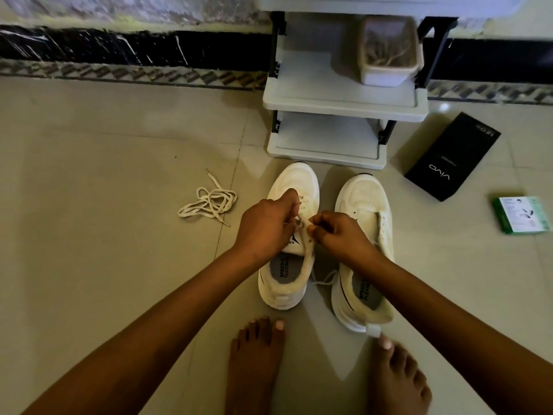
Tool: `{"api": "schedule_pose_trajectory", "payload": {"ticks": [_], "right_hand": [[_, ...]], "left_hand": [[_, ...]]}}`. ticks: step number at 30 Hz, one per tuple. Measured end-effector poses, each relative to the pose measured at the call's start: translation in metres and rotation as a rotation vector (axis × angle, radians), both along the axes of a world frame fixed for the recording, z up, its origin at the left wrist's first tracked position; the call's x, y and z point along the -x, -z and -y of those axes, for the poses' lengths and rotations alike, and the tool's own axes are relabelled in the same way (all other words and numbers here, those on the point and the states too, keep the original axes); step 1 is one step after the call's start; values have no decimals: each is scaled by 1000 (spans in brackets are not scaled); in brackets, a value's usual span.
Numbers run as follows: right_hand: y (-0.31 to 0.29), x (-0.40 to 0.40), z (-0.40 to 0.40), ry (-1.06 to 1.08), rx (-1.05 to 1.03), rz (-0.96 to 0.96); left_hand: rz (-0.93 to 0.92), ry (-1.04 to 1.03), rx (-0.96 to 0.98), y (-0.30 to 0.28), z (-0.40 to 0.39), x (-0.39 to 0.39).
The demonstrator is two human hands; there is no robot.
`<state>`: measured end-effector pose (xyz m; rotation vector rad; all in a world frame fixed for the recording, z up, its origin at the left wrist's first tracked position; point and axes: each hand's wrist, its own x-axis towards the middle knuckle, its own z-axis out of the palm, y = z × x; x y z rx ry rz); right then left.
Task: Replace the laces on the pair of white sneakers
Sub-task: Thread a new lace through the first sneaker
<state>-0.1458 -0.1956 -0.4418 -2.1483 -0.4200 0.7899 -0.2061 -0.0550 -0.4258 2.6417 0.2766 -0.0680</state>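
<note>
Beige tiled floor (119, 145) by grey plastic shelf rack (344, 103); left hand (266, 226) and right hand (338, 235) both pinching white flat lace (302, 223) over left white mesh sneaker (291, 265).

Both hands, left hand (263, 226) and right hand (338, 235), pinch what seems a lace (302, 223) over the left sneaker (291, 235); a loose lace (209, 202) lies aside.

The black box (452, 158) on the floor read "vivo", upside down from where I stood. "SPEED" and "FLEXIBLE" were printed on the left sneaker's insole (282, 269). The green packet's (522, 215) print was too small to read.
</note>
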Motion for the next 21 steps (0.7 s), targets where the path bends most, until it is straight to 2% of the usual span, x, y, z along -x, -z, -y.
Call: {"api": "schedule_pose_trajectory", "payload": {"ticks": [4,7,17,21], "right_hand": [[-1,1,-2,-4,-1,-17],[-4,0,-2,-45,-2,-25],[-16,-6,6,-152,-135,-217],[-3,-8,5,-84,-91,-20]], "left_hand": [[12,38,-38,-1,4,-1],[9,21,3,0,6,0],[22,-143,288,14,3,0],[78,-167,359,16,0,1]]}}
